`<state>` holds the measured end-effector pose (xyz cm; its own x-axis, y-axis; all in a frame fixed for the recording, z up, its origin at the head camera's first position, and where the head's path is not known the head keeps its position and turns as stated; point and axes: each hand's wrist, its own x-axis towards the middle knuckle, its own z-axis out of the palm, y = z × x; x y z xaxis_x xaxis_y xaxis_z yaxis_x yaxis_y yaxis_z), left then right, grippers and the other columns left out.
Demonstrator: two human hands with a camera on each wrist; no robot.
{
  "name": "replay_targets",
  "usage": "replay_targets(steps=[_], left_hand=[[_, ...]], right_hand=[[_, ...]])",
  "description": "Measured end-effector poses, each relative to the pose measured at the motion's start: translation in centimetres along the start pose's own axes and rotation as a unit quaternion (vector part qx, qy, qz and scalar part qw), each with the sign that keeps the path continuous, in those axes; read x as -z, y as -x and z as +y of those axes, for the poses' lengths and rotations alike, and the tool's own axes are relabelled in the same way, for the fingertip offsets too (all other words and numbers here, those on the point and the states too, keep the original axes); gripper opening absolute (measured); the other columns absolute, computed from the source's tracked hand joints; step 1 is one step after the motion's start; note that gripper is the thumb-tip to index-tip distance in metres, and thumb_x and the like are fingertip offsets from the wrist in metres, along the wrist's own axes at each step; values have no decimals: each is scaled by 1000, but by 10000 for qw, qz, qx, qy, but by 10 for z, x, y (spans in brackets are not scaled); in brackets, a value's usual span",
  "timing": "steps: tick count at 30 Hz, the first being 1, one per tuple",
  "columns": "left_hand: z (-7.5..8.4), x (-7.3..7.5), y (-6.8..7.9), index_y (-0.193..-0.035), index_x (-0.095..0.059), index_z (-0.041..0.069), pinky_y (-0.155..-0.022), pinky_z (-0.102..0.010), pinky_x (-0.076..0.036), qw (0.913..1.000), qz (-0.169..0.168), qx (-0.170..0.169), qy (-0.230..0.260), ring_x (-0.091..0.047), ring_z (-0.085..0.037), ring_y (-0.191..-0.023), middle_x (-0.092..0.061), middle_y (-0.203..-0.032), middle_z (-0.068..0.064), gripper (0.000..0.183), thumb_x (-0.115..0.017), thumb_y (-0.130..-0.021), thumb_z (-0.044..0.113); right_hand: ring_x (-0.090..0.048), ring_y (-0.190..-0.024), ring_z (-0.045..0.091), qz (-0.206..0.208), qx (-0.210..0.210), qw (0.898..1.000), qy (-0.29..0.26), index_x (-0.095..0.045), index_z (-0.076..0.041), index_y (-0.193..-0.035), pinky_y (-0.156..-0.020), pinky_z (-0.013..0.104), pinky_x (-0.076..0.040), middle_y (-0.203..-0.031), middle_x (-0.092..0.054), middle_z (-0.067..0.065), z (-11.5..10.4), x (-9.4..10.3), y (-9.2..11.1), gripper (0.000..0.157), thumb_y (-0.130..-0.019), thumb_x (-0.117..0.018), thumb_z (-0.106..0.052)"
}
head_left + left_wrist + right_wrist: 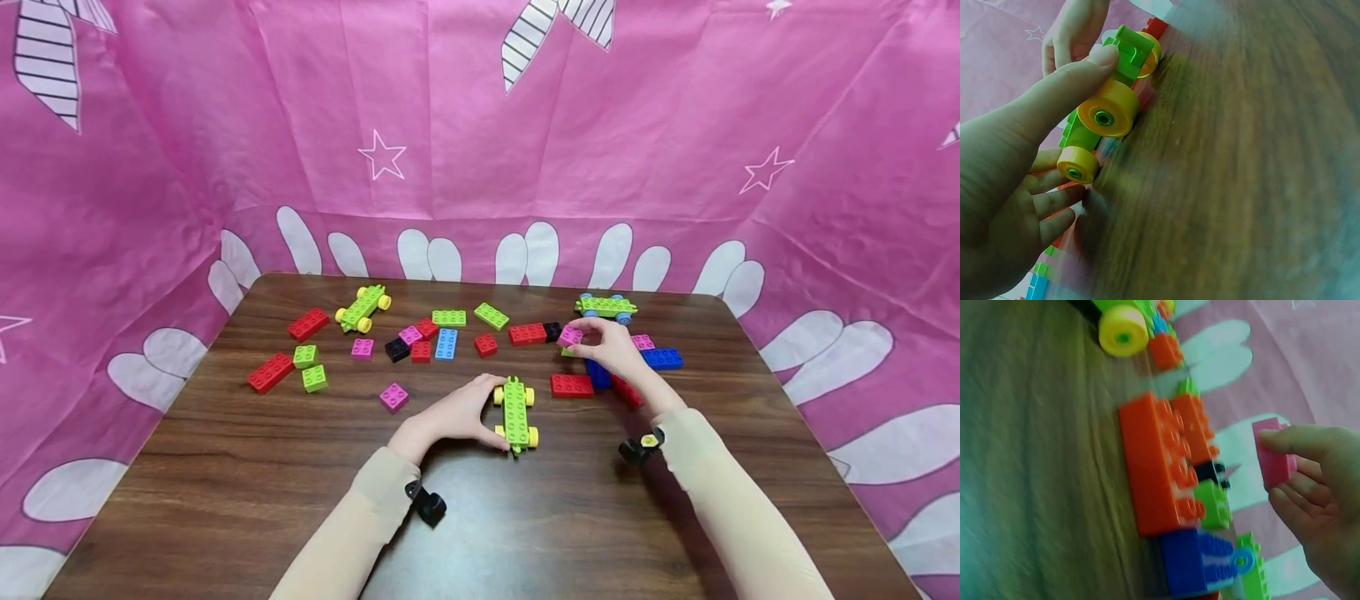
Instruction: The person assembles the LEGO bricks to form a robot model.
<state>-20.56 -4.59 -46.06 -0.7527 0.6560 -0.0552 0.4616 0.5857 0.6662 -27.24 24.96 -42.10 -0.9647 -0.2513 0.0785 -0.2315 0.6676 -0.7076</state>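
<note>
In the head view my left hand (450, 414) grips a lime-green toy car base (515, 412) with yellow wheels, standing lengthwise on the table. The thumb lies at its near end and the fingers reach toward its far end; in the left wrist view the thumb tip touches the green end piece (1129, 56). My right hand (617, 350) pinches a small pink brick (1271, 453) between thumb and fingers. It is held up above a cluster of bricks: a long red brick (1154, 469), a blue brick (597, 374) and a green brick (1213, 505).
Another green car base (363, 308) with yellow wheels stands at the back left, and one with blue wheels (606, 307) at the back right. Loose bricks, among them a light blue brick (446, 343) and a pink brick (393, 397), lie across the wooden table (225, 467).
</note>
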Motion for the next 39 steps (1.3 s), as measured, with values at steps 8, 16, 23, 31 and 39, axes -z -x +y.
replay_targets(steps=[8,16,23,31,39], left_hand=[[0,0,1,-146,-34,5,-112,-36,-34,10000,-12,36,10,-40,-19,-135,-40,-146,-9,100,-83,-70,47],[1,2,1,-147,-33,8,-112,-35,-34,9998,-54,107,162,-41,-17,-134,-40,-146,-7,99,-83,-70,47],[0,1,1,-146,-34,7,-112,-35,-35,9999,-13,43,121,-41,-18,-133,-41,-145,-7,99,-84,-70,46],[-2,0,0,-146,-36,8,-111,-37,-36,9998,7,52,178,-42,-17,-132,-43,-144,-6,99,-83,-69,51],[-1,-1,1,-145,-36,9,-110,-38,-36,9999,34,74,147,-42,-18,-133,-43,-144,-6,99,-83,-68,51]], right_hand=[[-58,-111,31,-315,251,9985,-365,-63,-6,-121,-95,49,-47,-119,-65,15,-24,-22,20,42,-83,-76,-18],[-60,-112,27,-528,445,9958,-604,-64,-9,-121,-95,48,-48,-117,-67,9,-38,-40,34,41,-84,-76,-21],[-63,-107,25,-753,499,9919,-893,-64,-9,-121,-93,47,-50,-116,-68,9,-41,-53,41,42,-82,-77,-21],[-64,-107,27,-1036,722,9865,-1041,-64,-5,-121,-94,48,-50,-117,-67,12,-43,-64,42,42,-82,-76,-13],[-63,-107,26,-1173,981,9829,-1024,-65,-3,-118,-93,44,-52,-114,-68,11,-41,-70,43,41,-80,-77,-9]])
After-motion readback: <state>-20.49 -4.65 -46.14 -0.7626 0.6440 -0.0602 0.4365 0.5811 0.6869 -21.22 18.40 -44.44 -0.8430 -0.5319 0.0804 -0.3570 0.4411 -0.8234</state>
